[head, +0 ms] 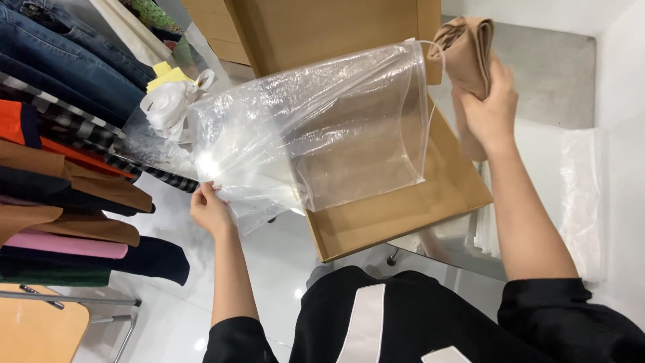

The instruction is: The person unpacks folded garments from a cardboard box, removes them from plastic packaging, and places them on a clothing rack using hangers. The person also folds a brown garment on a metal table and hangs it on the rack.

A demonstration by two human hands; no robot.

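My left hand [209,207] pinches the lower left edge of a large clear plastic bag [322,128], which is stretched out in the air over an open cardboard box [403,208]. My right hand [487,101] is raised at the bag's right edge and grips a folded tan garment [465,48]. The garment is held upright just outside the bag's right end. The bag looks empty and see-through.
A rack of folded and hanging clothes [60,134] fills the left side. White plastic and a yellow piece [168,94] lie behind the bag. A stack of clear bags [581,195] lies at the right. A wooden stool corner [37,329] is at bottom left.
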